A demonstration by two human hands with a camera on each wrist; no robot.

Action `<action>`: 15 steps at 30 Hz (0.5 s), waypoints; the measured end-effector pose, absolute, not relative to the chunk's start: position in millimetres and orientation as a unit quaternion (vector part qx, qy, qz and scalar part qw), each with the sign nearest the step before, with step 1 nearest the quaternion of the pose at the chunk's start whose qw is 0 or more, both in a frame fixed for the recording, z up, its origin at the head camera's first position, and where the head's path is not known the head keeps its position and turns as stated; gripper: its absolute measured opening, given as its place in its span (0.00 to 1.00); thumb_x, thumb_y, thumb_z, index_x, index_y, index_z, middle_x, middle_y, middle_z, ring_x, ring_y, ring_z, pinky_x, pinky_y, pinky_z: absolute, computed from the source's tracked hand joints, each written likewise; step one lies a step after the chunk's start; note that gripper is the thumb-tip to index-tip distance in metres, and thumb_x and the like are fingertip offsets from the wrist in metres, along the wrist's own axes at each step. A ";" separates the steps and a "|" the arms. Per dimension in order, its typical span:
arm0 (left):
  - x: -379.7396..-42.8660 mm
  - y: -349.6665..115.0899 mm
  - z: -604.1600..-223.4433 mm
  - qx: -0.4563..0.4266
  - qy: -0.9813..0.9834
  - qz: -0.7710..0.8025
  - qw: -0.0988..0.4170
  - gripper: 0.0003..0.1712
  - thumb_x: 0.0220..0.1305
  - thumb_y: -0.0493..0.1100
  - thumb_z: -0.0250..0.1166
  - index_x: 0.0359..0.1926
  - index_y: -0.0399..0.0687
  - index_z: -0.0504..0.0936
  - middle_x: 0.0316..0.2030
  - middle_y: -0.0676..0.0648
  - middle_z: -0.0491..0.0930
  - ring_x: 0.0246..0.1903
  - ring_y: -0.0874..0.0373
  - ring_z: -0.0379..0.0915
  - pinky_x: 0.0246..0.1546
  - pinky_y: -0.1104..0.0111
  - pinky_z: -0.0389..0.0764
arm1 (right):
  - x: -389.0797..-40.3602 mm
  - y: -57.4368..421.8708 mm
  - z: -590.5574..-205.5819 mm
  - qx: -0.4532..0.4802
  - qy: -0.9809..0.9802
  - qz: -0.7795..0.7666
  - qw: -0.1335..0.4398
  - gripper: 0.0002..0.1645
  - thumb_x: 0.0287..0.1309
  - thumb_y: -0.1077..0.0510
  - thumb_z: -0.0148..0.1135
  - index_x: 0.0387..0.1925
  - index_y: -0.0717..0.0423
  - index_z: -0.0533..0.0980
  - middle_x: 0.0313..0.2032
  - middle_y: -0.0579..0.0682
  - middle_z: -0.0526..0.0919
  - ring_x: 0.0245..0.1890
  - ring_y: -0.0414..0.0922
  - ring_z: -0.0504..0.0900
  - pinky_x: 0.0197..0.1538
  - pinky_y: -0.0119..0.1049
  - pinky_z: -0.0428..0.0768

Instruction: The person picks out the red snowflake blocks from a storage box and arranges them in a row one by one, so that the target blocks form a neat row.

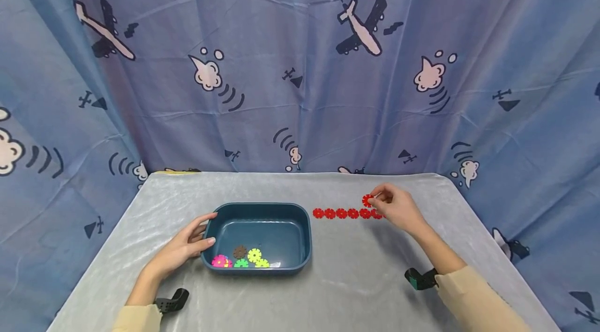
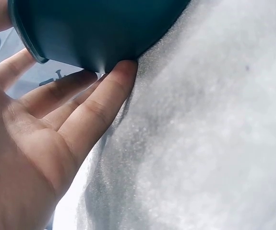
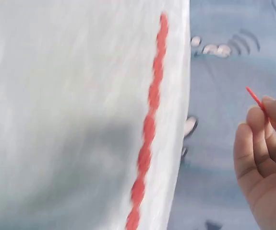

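My right hand (image 1: 398, 209) pinches a red notched plastic building disc (image 1: 367, 200) between thumb and fingertips, raised off the table. In the right wrist view the disc (image 3: 254, 96) appears edge-on. Beneath and beside that hand, several like red discs (image 1: 341, 213) lie in a straight row; the hand covers the row's right end in the head view. At the left, my left hand (image 1: 180, 246) holds the side of a dark blue-green plastic bin (image 1: 304, 212), thumb at the rim and other fingers against the outer wall (image 2: 94, 38).
Inside the bin, near its front wall, lie a brown disc (image 1: 240, 252), pink discs (image 1: 219, 260), yellow discs (image 1: 254, 255) and a green disc (image 1: 241, 263). A pale cloth covers the table (image 1: 347, 290). A patterned blue curtain (image 1: 300, 61) hangs behind and at both sides.
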State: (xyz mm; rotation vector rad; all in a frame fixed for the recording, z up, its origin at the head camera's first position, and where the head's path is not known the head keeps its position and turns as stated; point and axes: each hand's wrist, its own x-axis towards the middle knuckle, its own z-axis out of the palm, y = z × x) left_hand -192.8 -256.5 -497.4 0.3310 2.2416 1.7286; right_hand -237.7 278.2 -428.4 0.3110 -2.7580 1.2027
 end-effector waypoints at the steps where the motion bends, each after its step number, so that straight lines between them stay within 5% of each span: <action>1: -192.9 -256.5 -497.1 0.115 0.779 0.599 0.145 0.38 0.73 0.44 0.63 0.78 0.55 0.58 0.74 0.27 0.55 0.72 0.30 0.53 0.57 0.48 0.77 | -238.9 285.8 -430.1 0.096 -0.913 0.392 0.064 0.10 0.66 0.60 0.68 0.45 0.62 0.79 0.34 0.55 0.85 0.30 0.47 0.82 0.30 0.37 0.78; 15: -193.7 -256.9 -496.7 0.110 0.785 0.591 0.149 0.38 0.74 0.45 0.63 0.78 0.56 0.57 0.75 0.28 0.54 0.72 0.29 0.52 0.57 0.46 0.76 | -244.1 373.5 -466.9 -0.025 -0.921 0.373 0.108 0.15 0.69 0.58 0.63 0.47 0.68 0.77 0.34 0.59 0.84 0.28 0.45 0.82 0.29 0.33 0.79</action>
